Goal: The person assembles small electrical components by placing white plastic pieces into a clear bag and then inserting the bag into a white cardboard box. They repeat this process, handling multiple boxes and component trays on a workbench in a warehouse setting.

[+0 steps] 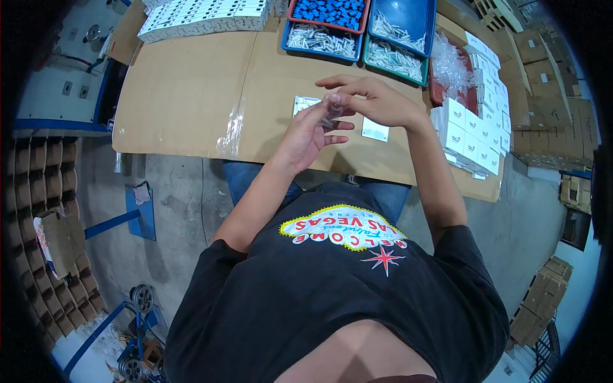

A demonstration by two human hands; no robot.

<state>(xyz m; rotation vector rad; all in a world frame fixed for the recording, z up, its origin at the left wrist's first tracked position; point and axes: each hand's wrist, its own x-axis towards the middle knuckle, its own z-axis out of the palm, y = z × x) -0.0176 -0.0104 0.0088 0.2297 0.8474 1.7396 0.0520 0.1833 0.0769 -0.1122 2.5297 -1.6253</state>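
Observation:
My left hand (302, 138) and my right hand (382, 102) meet over the near part of the cardboard-covered table (191, 96). Between them is a small piece of clear, crinkled plastic (332, 116), partly hidden by the fingers. The left hand's thumb and fingers close around it, palm turned up. From above, my right thumb and fingertips pinch at its upper end, beside the left thumb. A flat white card (375, 130) lies under the right wrist. Another flat white piece (304, 103) with markings shows behind the left fingers.
At the far side stand a red tray (364, 24) of blue parts, a blue tray (285, 45) and a green tray (423, 81) of white parts. Clear plastic bags (451, 67) fill a red tray. Small white boxes stack at right (469, 137) and far left (204, 20).

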